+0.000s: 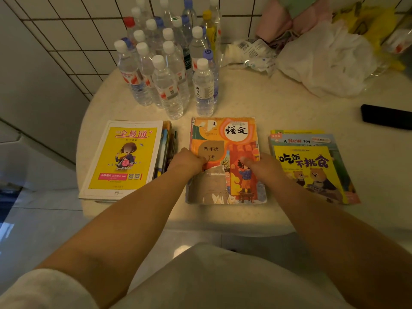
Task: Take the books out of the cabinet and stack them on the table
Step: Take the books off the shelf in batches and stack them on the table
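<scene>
Head view: both hands (225,163) grip orange textbook (236,139)

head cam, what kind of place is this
Probably a home, maybe a kitchen or dining corner: a white tiled wall behind a pale rounded table, a crowd of plastic water bottles, and children's schoolbooks such as the orange Chinese textbook under both hands.

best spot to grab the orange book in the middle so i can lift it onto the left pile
Probably by its two long side edges, midway up, where the left hand and right hand already sit on the orange book. It lies flat with clear gaps to both neighbouring piles, so fingers can slip under each side. Avoid the near-left corner, where the cover looks torn.
</scene>
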